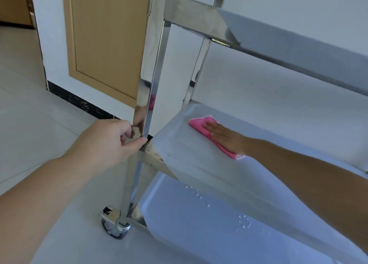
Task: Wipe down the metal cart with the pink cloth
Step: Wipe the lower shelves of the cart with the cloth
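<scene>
A three-tier stainless steel cart [151, 80] fills the right half of the view. My left hand [111, 140] grips its near upright post just above the middle shelf [179, 148]. Flat on that shelf's far left corner lies the folded pink cloth [201, 126], and my right hand [225, 136] presses down on it with fingers stretched out, reaching in under the top shelf [199, 16]. Part of the cloth is hidden under my palm.
Water droplets [245, 222] dot the bottom shelf. A caster wheel [114, 227] stands on the pale tiled floor [29, 124]. A tan wooden door [107, 40] and white wall with a dark skirting strip lie behind the cart.
</scene>
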{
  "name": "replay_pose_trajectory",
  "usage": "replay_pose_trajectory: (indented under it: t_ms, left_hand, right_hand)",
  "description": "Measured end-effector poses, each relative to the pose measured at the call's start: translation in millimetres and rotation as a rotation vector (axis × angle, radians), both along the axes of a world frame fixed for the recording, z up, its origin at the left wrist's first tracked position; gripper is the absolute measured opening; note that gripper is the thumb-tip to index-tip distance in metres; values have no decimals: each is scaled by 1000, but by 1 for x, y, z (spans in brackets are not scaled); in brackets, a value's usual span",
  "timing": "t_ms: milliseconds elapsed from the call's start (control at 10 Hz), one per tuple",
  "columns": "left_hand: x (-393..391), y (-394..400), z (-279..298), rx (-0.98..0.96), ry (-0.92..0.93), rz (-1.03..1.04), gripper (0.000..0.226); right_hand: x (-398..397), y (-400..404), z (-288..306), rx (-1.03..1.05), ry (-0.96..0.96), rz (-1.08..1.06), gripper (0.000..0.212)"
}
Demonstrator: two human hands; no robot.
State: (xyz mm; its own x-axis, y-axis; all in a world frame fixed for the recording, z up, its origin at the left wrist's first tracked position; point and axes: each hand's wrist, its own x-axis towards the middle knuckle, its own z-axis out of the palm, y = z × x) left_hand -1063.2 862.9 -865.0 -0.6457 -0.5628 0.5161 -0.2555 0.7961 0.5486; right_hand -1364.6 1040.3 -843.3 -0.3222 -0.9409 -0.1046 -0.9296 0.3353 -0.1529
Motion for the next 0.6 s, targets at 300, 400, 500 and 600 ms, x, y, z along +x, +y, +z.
replay_pose_trajectory:
  t_ms: [300,400,500,600]
  left_hand:
    - [-3,-9,-13,-166,-148,-28,52]
    - [-3,-11,-14,-164,-172,-23,50]
    - [-2,-10,-14,-162,-185,-15,50]
    - [-2,-9,-13,-144,-186,-5,50]
  right_hand:
    - [-44,-68,12,5,230,-64,57]
    - [-56,-83,2,-8,236,-135,50]
    - [-66,-86,-2,6,421,27,50]
    - [-62,-91,-4,-10,468,58,51]
